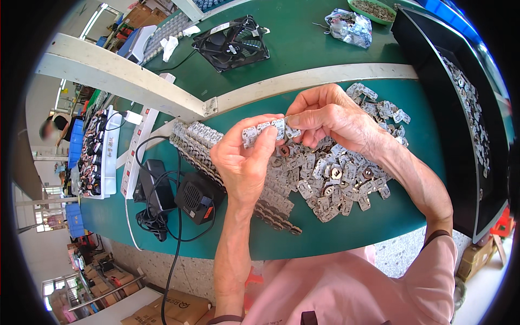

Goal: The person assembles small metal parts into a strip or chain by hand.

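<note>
Above the green bench, my left hand is closed around a short row of small grey-white metal-and-plastic parts, its thumb pressed along the front. My right hand pinches one more small part against the row's right end; its fingertips partly cover it. Below and right of my hands spreads a loose pile of the same parts, a few showing round dark or pale discs. Long neat rows of these parts lie beside my left hand, running behind my wrist; more rows show to its right.
Left on the bench are a black boxy device, a black power adapter with cables, a white power strip and a white crate. A white frame bar crosses behind; beyond it stands a black fan. A black tray stands right.
</note>
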A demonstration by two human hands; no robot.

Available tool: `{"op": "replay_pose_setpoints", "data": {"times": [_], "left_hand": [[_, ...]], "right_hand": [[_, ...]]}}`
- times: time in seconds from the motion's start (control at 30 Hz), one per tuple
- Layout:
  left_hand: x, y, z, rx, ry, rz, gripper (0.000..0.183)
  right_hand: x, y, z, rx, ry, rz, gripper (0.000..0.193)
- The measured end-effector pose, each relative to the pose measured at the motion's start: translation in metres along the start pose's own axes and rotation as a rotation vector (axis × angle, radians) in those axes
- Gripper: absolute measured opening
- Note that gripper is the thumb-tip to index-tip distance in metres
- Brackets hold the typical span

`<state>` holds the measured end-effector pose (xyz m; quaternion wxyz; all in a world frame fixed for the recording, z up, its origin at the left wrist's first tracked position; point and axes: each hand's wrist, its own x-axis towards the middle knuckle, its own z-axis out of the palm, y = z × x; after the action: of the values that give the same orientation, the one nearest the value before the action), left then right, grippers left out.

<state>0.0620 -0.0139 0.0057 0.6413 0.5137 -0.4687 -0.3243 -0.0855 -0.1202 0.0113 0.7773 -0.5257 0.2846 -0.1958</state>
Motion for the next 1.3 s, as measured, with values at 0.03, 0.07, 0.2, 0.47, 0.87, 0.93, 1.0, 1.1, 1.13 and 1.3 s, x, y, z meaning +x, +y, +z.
{"op": "replay_pose_setpoints", "data": {"times": [0.03, 0.07, 0.2, 0.47, 0.87, 0.93, 1.0, 1.1, 1.13, 1.3], "left_hand": [[0.0, 0.0, 0.0, 0.016, 0.003, 0.007, 0.014], [0.0, 0.0, 0.0, 0.032, 0.005, 0.015, 0.013], [0.0, 0.0, 0.002, 0.03, 0.019, 0.018, 0.014], [0.003, -0.002, -0.001, -0.199, 0.092, -0.105, 0.015], [0.001, -0.003, -0.001, -0.16, 0.034, -0.097, 0.012], [0.001, -0.003, -0.001, -0.171, 0.033, -0.093, 0.012], [0.001, -0.001, -0.001, -0.182, 0.036, -0.083, 0.011], [0.001, 0.001, -0.003, -0.154, 0.042, -0.11, 0.012], [0.001, -0.001, -0.006, -0.162, 0.056, -0.123, 0.011], [-0.001, 0.005, -0.003, -0.117, 0.076, -0.18, 0.011]], "right_hand": [[0.0, -0.001, 0.0, -0.002, -0.006, 0.008, 0.021], [0.0, -0.001, 0.0, -0.004, -0.012, 0.016, 0.021], [0.0, 0.0, -0.001, 0.008, -0.021, 0.005, 0.021], [-0.002, -0.001, 0.002, 0.007, 0.009, -0.021, 0.016], [0.0, -0.002, 0.002, 0.021, 0.044, 0.01, 0.017], [0.0, -0.001, 0.002, 0.02, 0.039, 0.008, 0.018], [0.0, -0.002, 0.002, 0.016, 0.031, 0.002, 0.018], [-0.001, -0.003, 0.004, -0.057, 0.023, -0.036, 0.017], [-0.002, -0.002, 0.007, -0.071, 0.029, -0.069, 0.016], [-0.009, -0.006, 0.01, -0.118, 0.048, -0.113, 0.014]]}}
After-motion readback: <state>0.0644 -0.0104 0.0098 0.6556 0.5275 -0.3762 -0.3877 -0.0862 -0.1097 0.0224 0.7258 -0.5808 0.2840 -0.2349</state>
